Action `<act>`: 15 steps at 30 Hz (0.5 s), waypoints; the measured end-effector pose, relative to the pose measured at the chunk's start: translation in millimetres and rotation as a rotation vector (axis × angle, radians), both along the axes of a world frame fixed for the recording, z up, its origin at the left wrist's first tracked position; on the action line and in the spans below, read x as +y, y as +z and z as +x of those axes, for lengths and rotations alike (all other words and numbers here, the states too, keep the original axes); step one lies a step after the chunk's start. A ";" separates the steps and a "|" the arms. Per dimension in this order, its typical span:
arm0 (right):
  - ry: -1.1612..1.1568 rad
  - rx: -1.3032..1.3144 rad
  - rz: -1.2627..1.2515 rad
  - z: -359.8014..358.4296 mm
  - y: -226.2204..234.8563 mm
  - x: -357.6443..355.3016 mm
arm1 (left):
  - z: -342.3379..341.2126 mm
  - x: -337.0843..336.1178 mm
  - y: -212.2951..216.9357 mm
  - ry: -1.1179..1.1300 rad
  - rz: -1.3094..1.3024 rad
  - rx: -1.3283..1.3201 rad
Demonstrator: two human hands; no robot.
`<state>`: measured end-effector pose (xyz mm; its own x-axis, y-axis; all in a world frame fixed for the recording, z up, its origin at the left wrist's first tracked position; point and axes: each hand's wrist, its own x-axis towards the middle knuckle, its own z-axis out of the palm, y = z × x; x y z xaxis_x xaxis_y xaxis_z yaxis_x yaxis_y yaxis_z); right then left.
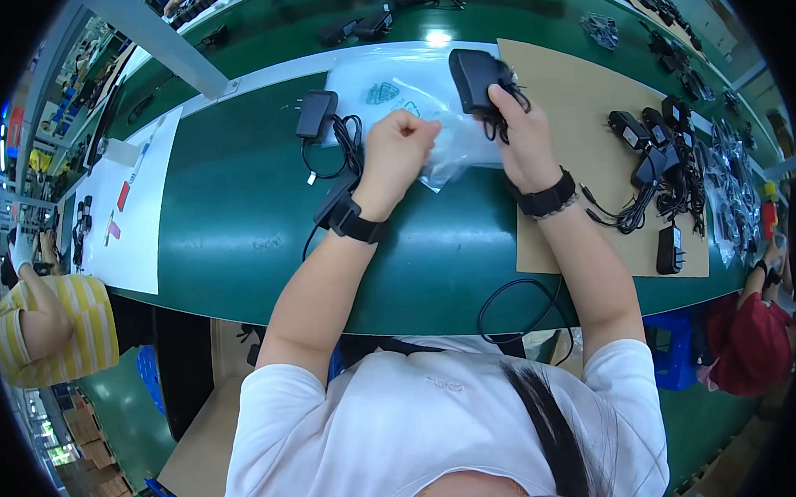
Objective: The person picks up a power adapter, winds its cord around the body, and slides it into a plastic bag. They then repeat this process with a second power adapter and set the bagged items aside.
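My right hand (526, 143) is closed around a black power adapter (474, 79), with its bundled cable hanging under the fingers. To its left, my left hand (396, 156) is closed in a pinch at a clear plastic bag (452, 155), though the fingertips partly hide the grip. The bag lies on a stack of clear bags (357, 75). Beside my left hand lies another black power adapter (316, 114) with prongs and a coiled cable (349, 143). A further black block (333, 198) is partly hidden behind my left wrist.
Brown cardboard (590, 233) covers the right side of the green table (239, 228). Several black adapters (653, 148) lie on it, with plastic-wrapped cables (733, 189) at its edge. White paper (143, 231) lies at left. A black cable (505, 289) loops over the front edge. Two people sit at either side.
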<state>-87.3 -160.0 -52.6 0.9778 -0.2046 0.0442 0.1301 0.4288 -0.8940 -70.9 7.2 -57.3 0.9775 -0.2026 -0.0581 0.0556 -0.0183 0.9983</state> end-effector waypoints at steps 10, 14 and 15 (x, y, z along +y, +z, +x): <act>-0.007 -0.404 -1.295 -27.1 18.4 13.6 | 4.3 14.1 11.3 0.169 -0.182 -0.127; 0.045 -0.461 -1.473 -31.4 15.3 23.8 | -2.0 15.1 21.1 0.085 0.075 -0.340; 0.045 -0.462 -1.473 -30.5 16.3 26.5 | -3.3 14.9 21.8 0.043 0.161 -0.412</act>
